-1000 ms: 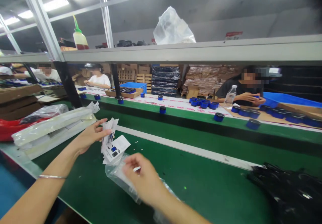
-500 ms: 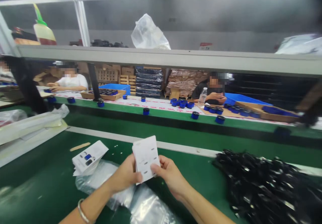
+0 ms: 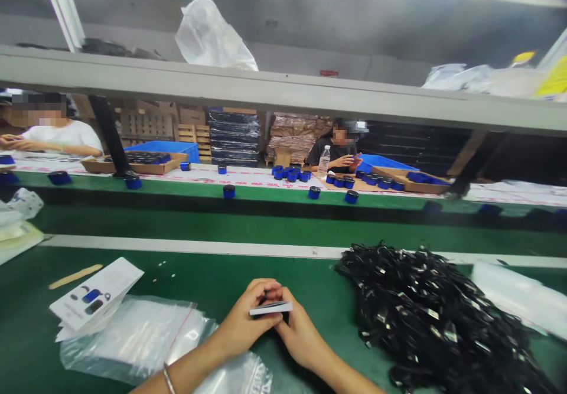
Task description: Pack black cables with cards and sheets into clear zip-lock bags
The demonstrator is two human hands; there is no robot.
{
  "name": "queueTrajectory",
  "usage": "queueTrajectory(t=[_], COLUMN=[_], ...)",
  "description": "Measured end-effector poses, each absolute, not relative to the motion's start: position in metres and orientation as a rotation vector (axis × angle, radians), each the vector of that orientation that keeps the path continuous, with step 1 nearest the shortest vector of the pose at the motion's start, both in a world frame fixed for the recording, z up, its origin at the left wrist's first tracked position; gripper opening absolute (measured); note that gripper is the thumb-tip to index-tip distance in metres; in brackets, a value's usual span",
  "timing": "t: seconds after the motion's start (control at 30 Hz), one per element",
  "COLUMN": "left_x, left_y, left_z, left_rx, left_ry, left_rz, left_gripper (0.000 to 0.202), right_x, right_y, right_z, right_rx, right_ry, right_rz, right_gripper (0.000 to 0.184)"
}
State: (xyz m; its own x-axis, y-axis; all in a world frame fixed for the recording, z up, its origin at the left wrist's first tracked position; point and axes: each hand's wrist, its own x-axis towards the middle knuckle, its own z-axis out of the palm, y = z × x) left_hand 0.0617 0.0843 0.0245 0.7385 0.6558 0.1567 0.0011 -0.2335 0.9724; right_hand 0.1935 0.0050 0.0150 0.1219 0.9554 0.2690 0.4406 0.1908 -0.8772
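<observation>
Head view, left to right: stack of cards (image 3: pixel 95 295) near belt's (image 3: pixel 283 264) left front edge, on clear bags (image 3: pixel 133 338). At front centre, left hand (image 3: pixel 243 323) and right hand (image 3: pixel 299 335) pinching one flat card (image 3: pixel 271 308) between them. Black cable heap (image 3: pixel 434 317) at right. Likely squaring the card; next move calls for bagging it.

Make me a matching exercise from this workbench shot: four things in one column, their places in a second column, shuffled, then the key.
1. small white card stack
2. printed cards pile
3. black cable heap
4. wooden stick

A. on the clear plastic bags
B. right part of the green belt
C. between the left hand and right hand
D. far left on the belt

Pairs: 1-C, 2-A, 3-B, 4-D
</observation>
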Motion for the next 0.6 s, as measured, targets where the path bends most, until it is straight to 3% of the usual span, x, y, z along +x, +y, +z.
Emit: queueTrajectory(t=[0.2,0.33,0.47,0.6], left_x=[0.048,0.043,0.042,0.041], left_y=[0.083,0.086,0.090,0.089], left_z=[0.047,0.054,0.047,0.035], left_rx=[1.892,2.025,2.068,2.057], left_ry=[0.715,0.729,0.784,0.851], left_rz=[0.763,0.619,0.524,0.508], left_gripper=[0.065,0.037,0.004,0.008], right_x=[0.204,0.205,0.205,0.203], right_y=[-0.003,-0.007,-0.007,-0.015], right_z=[0.051,0.075,0.068,0.036], right_rx=[-1.685,-1.850,-1.875,-1.826], right_ry=[-1.704,-1.850,-1.838,-1.633], right_rz=[0.495,0.389,0.428,0.486], right_gripper=[0.018,0.016,0.016,0.036])
